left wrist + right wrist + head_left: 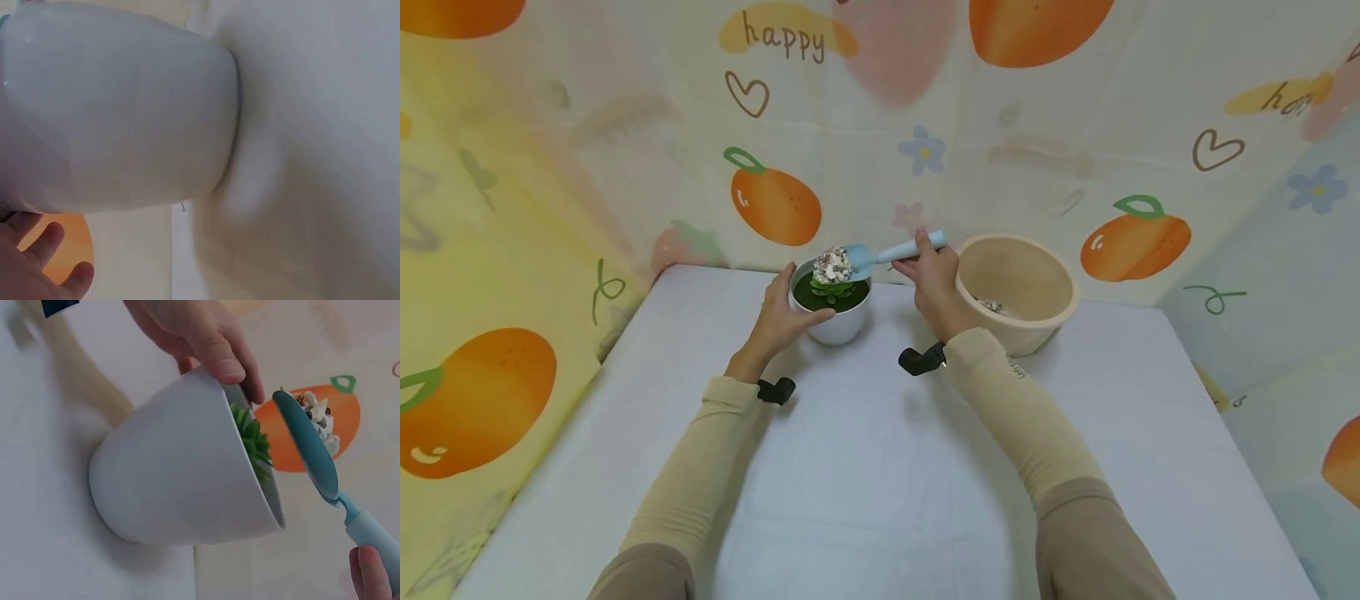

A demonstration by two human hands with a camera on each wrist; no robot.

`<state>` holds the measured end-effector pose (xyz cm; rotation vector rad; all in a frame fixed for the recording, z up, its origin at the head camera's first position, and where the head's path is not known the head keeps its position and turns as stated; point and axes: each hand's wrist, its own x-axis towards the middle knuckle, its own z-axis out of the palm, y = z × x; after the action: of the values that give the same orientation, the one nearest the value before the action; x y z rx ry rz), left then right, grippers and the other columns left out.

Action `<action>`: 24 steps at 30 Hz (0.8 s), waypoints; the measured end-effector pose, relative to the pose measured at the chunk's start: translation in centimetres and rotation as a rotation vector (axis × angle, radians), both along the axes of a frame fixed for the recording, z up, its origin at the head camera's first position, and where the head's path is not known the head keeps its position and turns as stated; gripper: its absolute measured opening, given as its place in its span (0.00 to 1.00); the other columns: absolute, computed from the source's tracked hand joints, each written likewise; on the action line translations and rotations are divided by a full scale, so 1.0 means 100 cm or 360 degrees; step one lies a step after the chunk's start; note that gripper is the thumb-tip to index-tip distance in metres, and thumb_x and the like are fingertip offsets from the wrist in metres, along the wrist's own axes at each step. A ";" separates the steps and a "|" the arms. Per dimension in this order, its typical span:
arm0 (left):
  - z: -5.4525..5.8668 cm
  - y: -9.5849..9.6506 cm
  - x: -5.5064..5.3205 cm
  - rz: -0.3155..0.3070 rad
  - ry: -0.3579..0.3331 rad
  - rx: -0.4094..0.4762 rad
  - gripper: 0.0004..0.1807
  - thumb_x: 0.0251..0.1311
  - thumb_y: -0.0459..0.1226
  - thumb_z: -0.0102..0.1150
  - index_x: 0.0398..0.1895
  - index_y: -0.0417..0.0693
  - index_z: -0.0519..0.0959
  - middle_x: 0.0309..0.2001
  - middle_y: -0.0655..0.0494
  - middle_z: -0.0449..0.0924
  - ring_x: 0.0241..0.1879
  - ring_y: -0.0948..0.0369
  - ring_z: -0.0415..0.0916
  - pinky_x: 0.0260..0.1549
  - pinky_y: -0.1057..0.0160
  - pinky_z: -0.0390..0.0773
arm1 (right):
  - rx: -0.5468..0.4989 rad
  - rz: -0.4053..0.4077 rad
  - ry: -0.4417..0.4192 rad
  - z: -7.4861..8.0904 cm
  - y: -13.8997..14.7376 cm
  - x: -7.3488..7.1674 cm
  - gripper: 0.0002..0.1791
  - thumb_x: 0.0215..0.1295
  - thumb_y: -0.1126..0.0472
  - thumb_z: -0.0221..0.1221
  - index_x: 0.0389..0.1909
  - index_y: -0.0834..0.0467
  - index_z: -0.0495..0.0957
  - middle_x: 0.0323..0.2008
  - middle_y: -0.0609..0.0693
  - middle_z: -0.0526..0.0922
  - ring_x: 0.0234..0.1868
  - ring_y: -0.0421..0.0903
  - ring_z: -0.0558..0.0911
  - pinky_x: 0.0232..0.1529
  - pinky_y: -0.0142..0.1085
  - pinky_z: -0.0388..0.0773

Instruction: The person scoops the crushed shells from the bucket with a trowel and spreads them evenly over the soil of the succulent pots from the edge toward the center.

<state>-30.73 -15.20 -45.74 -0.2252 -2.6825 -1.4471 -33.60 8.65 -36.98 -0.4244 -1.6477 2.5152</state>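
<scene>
A white flowerpot (837, 327) holding a green succulent (831, 292) in dark soil stands near the back of the table. With thumb and fingers astride its rim, my left hand (778, 315) holds the pot. My right hand (935, 285) grips the pale handle of a small blue trowel (862, 262). On the blade lies a heap of mixed white and brown pebbles (832, 265), above the succulent in the head view. The right wrist view has the trowel (306, 447) just off the pot's mouth, apart from the rim. The pot's base rests on the cloth.
Right of the flowerpot stands a large beige pot (1026, 337), with some pebbles (992, 307) at its bottom. A white cloth (865, 467) covers the table. Fruit-printed curtains (865, 167) hang close behind and at both sides.
</scene>
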 end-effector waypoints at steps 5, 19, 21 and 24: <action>-0.009 0.001 0.000 0.0038 0.0047 -0.0017 0.62 0.47 0.58 0.71 0.78 0.45 0.46 0.77 0.43 0.49 0.75 0.45 0.46 0.71 0.37 0.52 | 0.0089 -0.0001 0.0001 -0.005 -0.003 -0.003 0.18 0.73 0.54 0.53 0.52 0.65 0.73 0.28 0.54 0.80 0.27 0.45 0.85 0.36 0.36 0.85; -0.012 0.005 -0.001 0.0083 0.0020 0.0077 0.58 0.48 0.54 0.72 0.77 0.47 0.49 0.76 0.43 0.51 0.75 0.46 0.49 0.71 0.40 0.53 | 0.0506 0.0104 0.0169 -0.009 -0.012 -0.005 0.14 0.72 0.55 0.55 0.44 0.64 0.71 0.33 0.54 0.78 0.27 0.41 0.83 0.37 0.33 0.85; -0.013 0.004 -0.001 0.0089 -0.0005 0.0083 0.59 0.47 0.54 0.72 0.77 0.48 0.48 0.76 0.43 0.50 0.75 0.46 0.49 0.71 0.39 0.52 | 0.0581 0.0120 0.0194 -0.009 -0.015 -0.006 0.16 0.72 0.54 0.55 0.45 0.65 0.71 0.34 0.54 0.78 0.28 0.42 0.83 0.37 0.33 0.85; -0.013 0.003 -0.001 0.0090 -0.0024 0.0080 0.60 0.47 0.56 0.72 0.78 0.49 0.47 0.76 0.44 0.49 0.75 0.46 0.49 0.71 0.38 0.52 | 0.0650 0.0142 0.0230 -0.008 -0.018 -0.008 0.17 0.72 0.54 0.55 0.47 0.66 0.70 0.34 0.56 0.79 0.30 0.44 0.84 0.38 0.34 0.85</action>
<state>-30.86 -14.86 -47.01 -0.1338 -2.6377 -1.5036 -34.35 6.89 -37.78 -0.1262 -2.0872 2.1204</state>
